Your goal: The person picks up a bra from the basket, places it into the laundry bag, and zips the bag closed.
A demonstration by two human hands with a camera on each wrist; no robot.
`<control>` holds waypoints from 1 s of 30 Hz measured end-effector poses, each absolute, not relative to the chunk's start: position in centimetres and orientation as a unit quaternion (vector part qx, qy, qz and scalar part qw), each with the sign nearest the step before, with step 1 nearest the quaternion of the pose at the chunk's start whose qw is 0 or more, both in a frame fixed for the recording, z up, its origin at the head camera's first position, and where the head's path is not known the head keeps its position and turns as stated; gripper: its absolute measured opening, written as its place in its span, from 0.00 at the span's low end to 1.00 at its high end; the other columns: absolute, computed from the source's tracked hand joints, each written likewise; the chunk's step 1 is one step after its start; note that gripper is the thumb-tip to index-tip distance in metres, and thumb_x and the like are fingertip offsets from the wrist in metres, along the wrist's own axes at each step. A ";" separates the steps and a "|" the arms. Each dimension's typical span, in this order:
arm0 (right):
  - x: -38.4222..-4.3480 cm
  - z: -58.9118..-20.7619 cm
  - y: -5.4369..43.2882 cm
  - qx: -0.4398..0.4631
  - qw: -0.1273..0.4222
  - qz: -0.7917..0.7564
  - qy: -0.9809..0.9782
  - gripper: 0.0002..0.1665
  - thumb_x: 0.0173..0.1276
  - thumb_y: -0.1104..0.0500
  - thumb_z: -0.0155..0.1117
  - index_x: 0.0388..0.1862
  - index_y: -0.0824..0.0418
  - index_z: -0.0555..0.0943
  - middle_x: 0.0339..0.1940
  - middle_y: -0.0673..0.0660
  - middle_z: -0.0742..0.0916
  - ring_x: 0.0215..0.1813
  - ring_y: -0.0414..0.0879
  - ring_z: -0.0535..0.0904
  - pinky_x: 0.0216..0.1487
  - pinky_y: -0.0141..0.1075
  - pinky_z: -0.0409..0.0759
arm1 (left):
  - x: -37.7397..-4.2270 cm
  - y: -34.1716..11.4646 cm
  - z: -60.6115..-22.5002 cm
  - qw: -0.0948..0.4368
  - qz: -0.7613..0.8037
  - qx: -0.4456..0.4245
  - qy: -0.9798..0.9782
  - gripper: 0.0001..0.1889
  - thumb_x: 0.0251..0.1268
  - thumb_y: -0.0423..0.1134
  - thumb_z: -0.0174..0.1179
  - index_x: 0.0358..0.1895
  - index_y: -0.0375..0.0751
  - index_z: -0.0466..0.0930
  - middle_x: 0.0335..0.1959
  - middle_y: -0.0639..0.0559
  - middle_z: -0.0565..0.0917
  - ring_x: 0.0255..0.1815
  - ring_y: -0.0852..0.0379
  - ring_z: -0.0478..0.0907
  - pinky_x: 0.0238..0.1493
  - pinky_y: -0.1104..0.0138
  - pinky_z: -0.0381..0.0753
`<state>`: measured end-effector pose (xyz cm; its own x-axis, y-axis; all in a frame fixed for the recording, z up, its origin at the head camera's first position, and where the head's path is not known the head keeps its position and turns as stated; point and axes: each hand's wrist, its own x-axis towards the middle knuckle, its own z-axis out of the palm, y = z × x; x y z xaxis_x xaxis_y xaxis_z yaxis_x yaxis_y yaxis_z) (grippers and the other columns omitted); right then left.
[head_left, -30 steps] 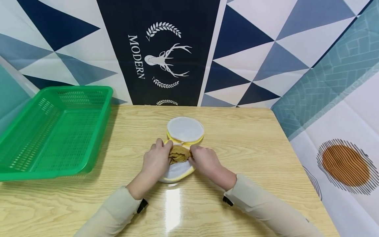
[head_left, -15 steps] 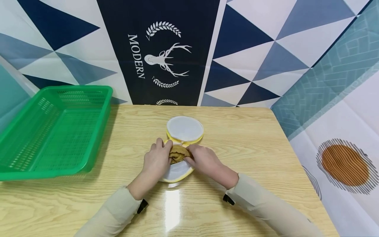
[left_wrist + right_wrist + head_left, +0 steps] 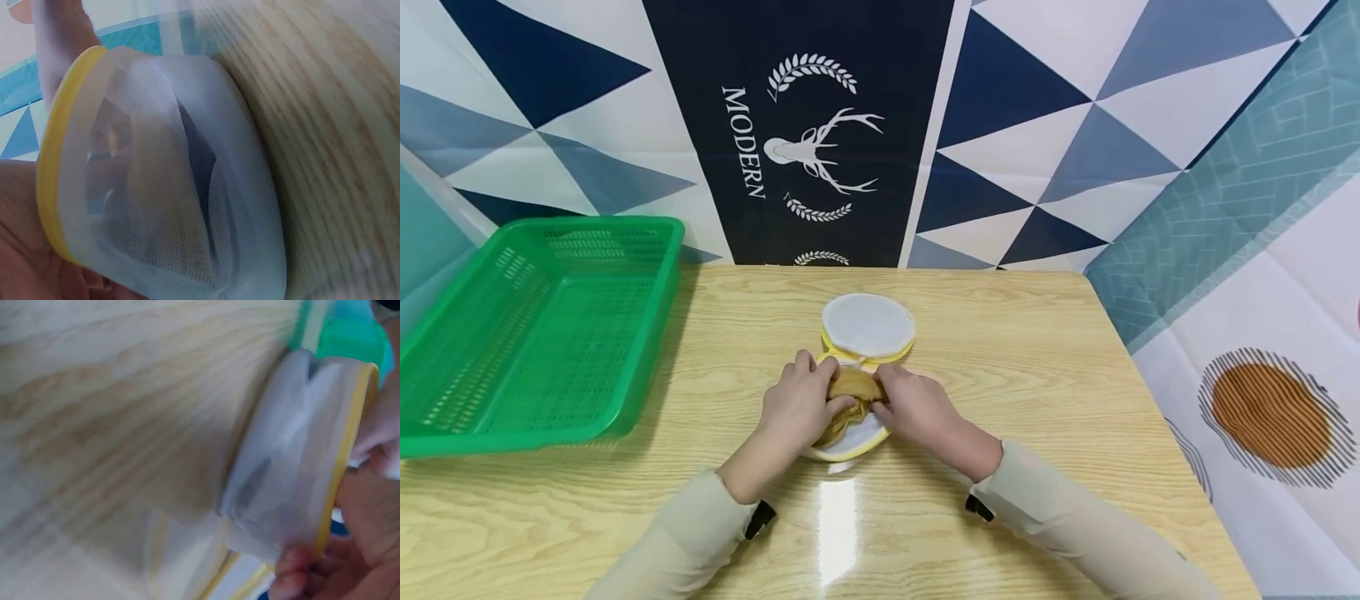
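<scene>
A round white mesh laundry bag (image 3: 867, 430) with yellow trim stands on the table, its mesh lid (image 3: 868, 326) laid back on the far side. Mustard-coloured cloth (image 3: 854, 383) lies bunched in its mouth, its exact kind hidden by folds. My left hand (image 3: 797, 398) holds the cloth's left part, thumb bent over it. On the opposite side, my right hand (image 3: 922, 406) pinches the cloth's right end. In the right wrist view, fingers of that hand also lie against the bag's yellow rim (image 3: 342, 464). Through the mesh wall (image 3: 156, 187), the left wrist view shows blurred contents.
A green plastic basket (image 3: 565, 342) with slotted sides stands at the table's left. Patterned cloth (image 3: 805, 150) hangs behind the wooden tabletop (image 3: 1000, 350), and more covers the right side.
My left thumb has moved right over the cloth. A fold of mustard cloth now hangs lower, toward the bag's near left edge. The right hand has barely shifted.
</scene>
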<state>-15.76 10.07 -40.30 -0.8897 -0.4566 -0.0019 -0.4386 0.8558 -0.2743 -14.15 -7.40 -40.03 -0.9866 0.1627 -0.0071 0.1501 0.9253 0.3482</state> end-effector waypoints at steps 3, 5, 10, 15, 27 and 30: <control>-15.8 -39.8 10.4 -0.245 0.054 -0.153 0.956 0.22 0.62 0.56 0.60 0.54 0.63 0.77 0.37 0.54 0.82 0.30 0.41 0.73 0.28 0.33 0.72 | -14.2 -7.4 -40.4 0.002 0.171 0.082 0.982 0.18 0.56 0.52 0.64 0.41 0.47 0.71 0.35 0.47 0.66 0.30 0.51 0.67 0.16 0.64 0.67; -15.8 -39.5 10.5 -0.250 0.061 -0.162 0.953 0.23 0.63 0.55 0.57 0.57 0.63 0.77 0.37 0.53 0.82 0.30 0.40 0.72 0.28 0.32 0.71 | -14.1 -7.5 -40.6 -0.008 0.167 0.087 0.982 0.17 0.55 0.50 0.65 0.40 0.46 0.70 0.34 0.47 0.66 0.29 0.51 0.66 0.15 0.65 0.66; -15.9 -39.8 10.4 -0.251 0.042 -0.164 0.953 0.19 0.68 0.52 0.57 0.52 0.61 0.80 0.34 0.52 0.83 0.31 0.40 0.74 0.31 0.34 0.74 | -13.9 -7.7 -40.6 -0.014 0.167 0.090 0.982 0.18 0.57 0.53 0.64 0.40 0.46 0.71 0.35 0.47 0.67 0.30 0.51 0.66 0.15 0.66 0.65; -15.8 -40.1 10.4 -0.260 0.008 -0.165 0.952 0.20 0.67 0.54 0.60 0.56 0.58 0.78 0.45 0.56 0.85 0.42 0.47 0.82 0.39 0.40 0.80 | -13.6 -9.1 -39.6 0.027 0.226 0.106 0.968 0.25 0.54 0.59 0.64 0.51 0.51 0.75 0.43 0.48 0.71 0.39 0.51 0.71 0.26 0.62 0.73; -15.6 -40.0 10.6 -0.336 -0.032 -0.126 0.933 0.22 0.64 0.59 0.63 0.58 0.50 0.79 0.24 0.52 0.77 0.20 0.38 0.65 0.20 0.27 0.64 | -13.1 -11.4 -38.8 0.084 0.290 0.118 0.946 0.37 0.39 0.48 0.76 0.58 0.48 0.74 0.51 0.44 0.70 0.48 0.47 0.71 0.46 0.53 0.75; -15.6 -39.9 10.6 -0.349 -0.036 -0.110 0.930 0.21 0.63 0.59 0.64 0.56 0.51 0.80 0.22 0.52 0.76 0.19 0.39 0.65 0.19 0.28 0.63 | -13.2 -11.5 -38.6 0.083 0.295 0.118 0.944 0.35 0.40 0.47 0.76 0.57 0.45 0.74 0.51 0.42 0.70 0.48 0.47 0.72 0.48 0.53 0.75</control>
<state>-15.57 10.60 -39.95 -0.7541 -0.6407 0.1445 -0.6567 0.7324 -0.1797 -13.20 -11.46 -38.57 -0.9583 0.2721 -0.0875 0.1738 0.7978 0.5773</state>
